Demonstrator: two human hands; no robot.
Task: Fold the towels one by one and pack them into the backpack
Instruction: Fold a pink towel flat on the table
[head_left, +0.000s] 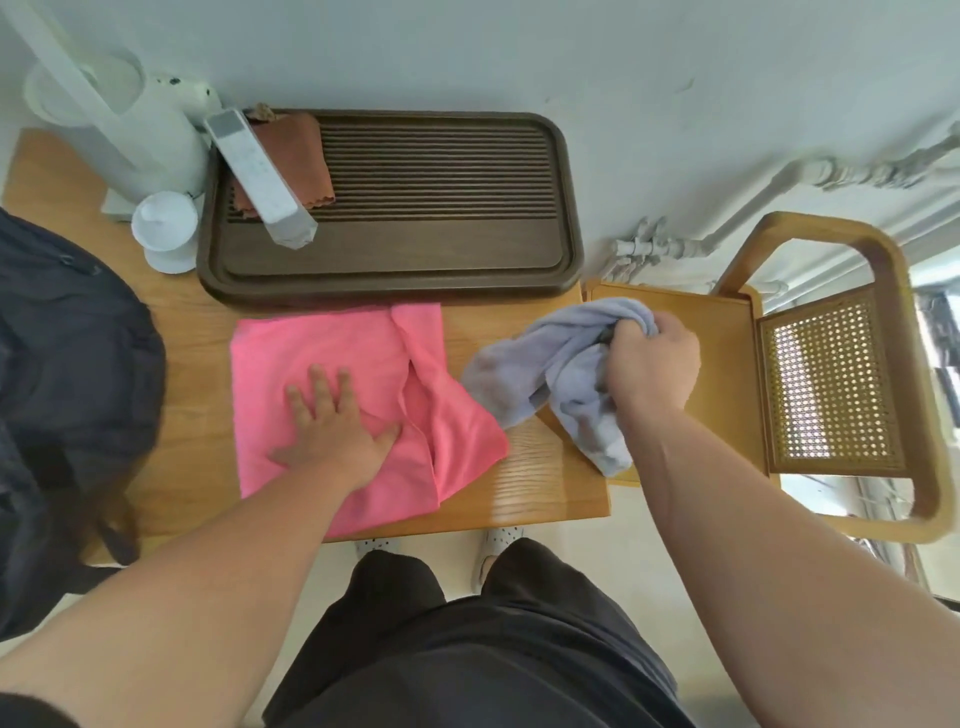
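Note:
A pink towel (332, 353) lies spread on the wooden table (550, 483), with a raised crease down its right part. My left hand (332, 421) rests flat on it, fingers straight and spread. My right hand (649, 364) grips a bunched grey-blue towel (550, 353), which hangs over the gap between the table's right edge and the chair seat. A dark backpack (67, 374) sits at the table's left end, partly out of frame.
A dark wooden slatted tray (415, 260) stands behind the pink towel, holding a brown cloth (301, 150) and a white remote (260, 176). A white kettle (130, 119) and a white cup (166, 228) stand at back left. A rattan-backed chair (831, 374) stands on the right.

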